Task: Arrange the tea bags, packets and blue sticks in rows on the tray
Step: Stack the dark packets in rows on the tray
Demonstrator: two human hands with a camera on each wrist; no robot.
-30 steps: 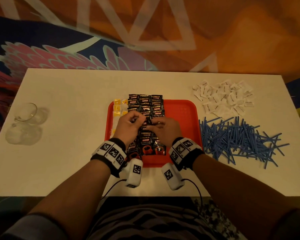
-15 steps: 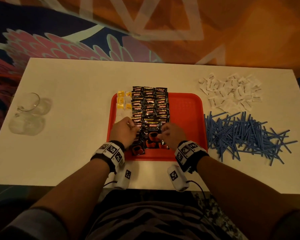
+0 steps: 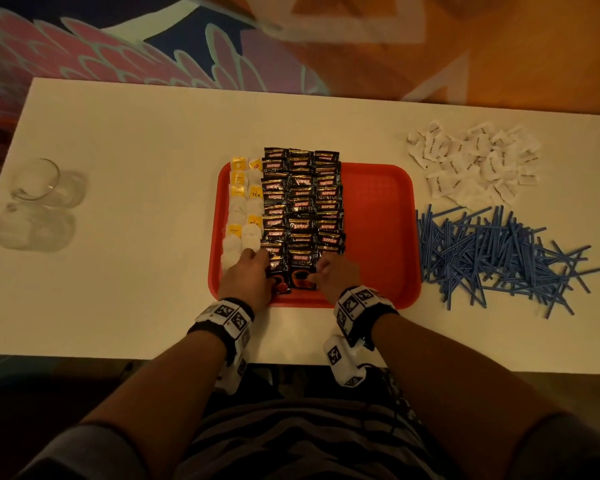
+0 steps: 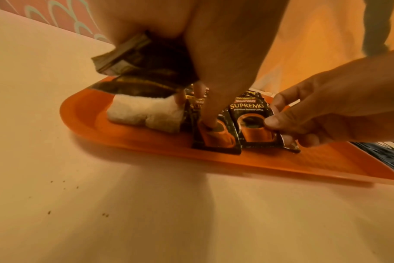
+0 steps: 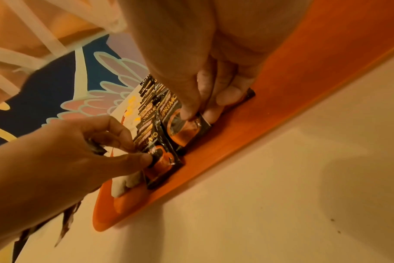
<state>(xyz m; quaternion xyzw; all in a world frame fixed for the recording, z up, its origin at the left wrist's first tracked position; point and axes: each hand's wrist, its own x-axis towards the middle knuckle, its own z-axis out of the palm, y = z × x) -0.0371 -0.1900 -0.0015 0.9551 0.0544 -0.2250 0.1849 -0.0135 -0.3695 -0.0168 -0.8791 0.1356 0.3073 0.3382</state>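
1. Head view: we see our left hand point(image 3: 248, 277) and right hand point(image 3: 336, 275) both at the near end of the tray point(image 3: 381, 216), working on the last coffee packets point(image 3: 300, 202).
2. Our left hand keeps a spare stack point(image 4: 133, 67) of packets curled against the palm, we judge as stock for the rows, while one straight finger presses the near left packet point(image 4: 216, 137) flat.
3. Our right hand pinches the third row's near packet point(image 4: 291, 147) by its edge, thumb resting on the middle packet point(image 4: 254, 128), probably to square them against each other.
4. The packets lie in three overlapping rows running away from us, each packet's long axis along the row, cup end towards us.
5. Tea bags point(image 3: 244, 209) fill two rows at the tray's left edge, just beside the packets.
6. The tray's right part is bare; we take it as kept for the sticks point(image 3: 492, 258), which lie in a crisscross heap on the table point(image 3: 135, 306), pointing every way, with white sachets point(image 3: 471, 161) beyond them.
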